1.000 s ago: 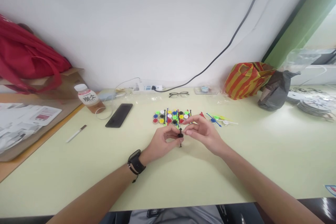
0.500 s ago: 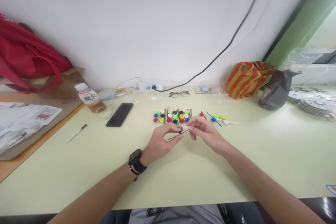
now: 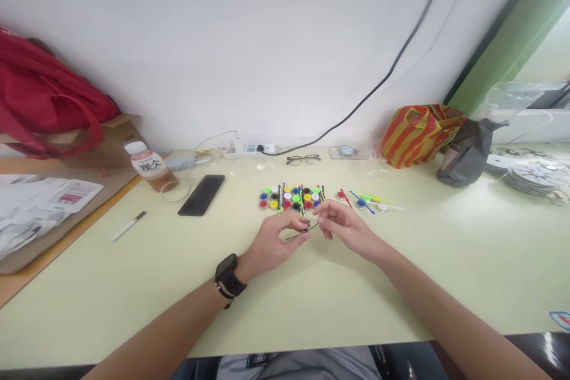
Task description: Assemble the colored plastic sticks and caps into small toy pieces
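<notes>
My left hand (image 3: 278,237) is closed in a pinch on a thin black pointer (image 3: 294,236), thumb below and index finger above its middle. My right hand (image 3: 345,227) pinches the right end of the same pointer with thumb and fingertips. Just beyond both hands, a block of coloured round discs on clear bases (image 3: 287,196) lies in rows, with several thin pointers lying across it. To the right of the block are a red pointer on a disc (image 3: 342,195), a blue arrow pointer (image 3: 363,203) and a white one (image 3: 394,208). Fingers partly hide the black pointer's centre.
A phone (image 3: 202,195), a drink bottle (image 3: 150,167) and a white pen-like stick (image 3: 128,227) lie to the left. Eyeglasses (image 3: 303,160) and a power strip (image 3: 249,148) are near the wall. A striped bag (image 3: 416,136) and stacked discs (image 3: 534,178) stand right.
Both hands keep their pinch on the black pointer, which now looks slightly bent near the right fingertips. The small black part between the left fingers has dipped a little. The view has shifted slightly.
</notes>
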`<action>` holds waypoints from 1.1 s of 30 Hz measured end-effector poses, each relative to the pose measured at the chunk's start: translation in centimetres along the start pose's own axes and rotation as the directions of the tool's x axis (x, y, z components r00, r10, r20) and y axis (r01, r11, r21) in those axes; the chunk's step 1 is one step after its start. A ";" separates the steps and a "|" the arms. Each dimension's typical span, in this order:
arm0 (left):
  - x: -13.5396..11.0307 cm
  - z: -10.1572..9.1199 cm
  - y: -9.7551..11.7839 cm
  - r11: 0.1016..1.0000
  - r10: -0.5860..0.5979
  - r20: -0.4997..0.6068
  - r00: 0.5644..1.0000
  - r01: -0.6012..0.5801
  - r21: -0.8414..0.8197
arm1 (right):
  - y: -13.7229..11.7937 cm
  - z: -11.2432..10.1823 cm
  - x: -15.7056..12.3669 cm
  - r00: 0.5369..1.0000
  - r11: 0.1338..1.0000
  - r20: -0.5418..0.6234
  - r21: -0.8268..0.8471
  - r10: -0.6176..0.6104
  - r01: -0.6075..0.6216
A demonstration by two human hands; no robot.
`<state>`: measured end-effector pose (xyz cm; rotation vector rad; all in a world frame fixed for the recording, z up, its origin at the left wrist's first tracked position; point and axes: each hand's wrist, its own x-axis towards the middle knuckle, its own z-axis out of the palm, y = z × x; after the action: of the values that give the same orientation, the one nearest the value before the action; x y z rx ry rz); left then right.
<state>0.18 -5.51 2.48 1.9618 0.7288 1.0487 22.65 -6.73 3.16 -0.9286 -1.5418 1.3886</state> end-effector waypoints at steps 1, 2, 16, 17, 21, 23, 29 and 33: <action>0.0 0.1 0.0 0.997 -0.034 0.013 0.999 0.035 -0.066 | 0.0 0.0 0.0 1.000 1.000 -0.004 -0.007 -0.002 0.001; 0.0 0.2 0.1 0.989 -0.067 0.033 0.997 0.071 -0.131 | 0.1 0.0 0.0 1.000 1.000 -0.010 -0.015 -0.004 0.004; 0.8 -0.1 -1.2 0.871 -0.312 -0.010 0.950 0.281 -0.404 | 0.4 -0.7 -0.5 0.936 0.814 -0.084 -0.523 -0.342 0.250; 0.8 -0.1 -1.2 0.866 -0.316 -0.014 0.949 0.282 -0.412 | 0.3 -0.6 -0.6 0.942 0.829 -0.063 -0.495 -0.331 0.258; 0.9 -0.2 -1.2 0.861 -0.334 -0.023 0.942 0.295 -0.415 | 0.1 0.1 -0.7 0.968 0.912 -0.055 -0.353 -0.244 0.210; 0.8 -0.2 -1.2 0.863 -0.334 -0.029 0.942 0.294 -0.410 | 0.2 0.2 -0.7 0.974 0.942 -0.083 -0.284 -0.209 0.177; 0.9 -0.1 -1.3 0.853 -0.349 -0.053 0.935 0.294 -0.432 | 0.6 -0.8 -0.3 0.996 0.983 -0.030 -0.163 -0.087 0.081; 0.9 -0.1 -1.2 0.846 -0.365 -0.053 0.930 0.307 -0.436 | 0.6 -1.5 0.1 0.983 0.964 -0.108 -0.237 -0.149 0.120</action>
<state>0.36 -4.10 1.88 1.3435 0.8074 1.0243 24.03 -6.01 2.67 -1.0088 -1.6607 1.0511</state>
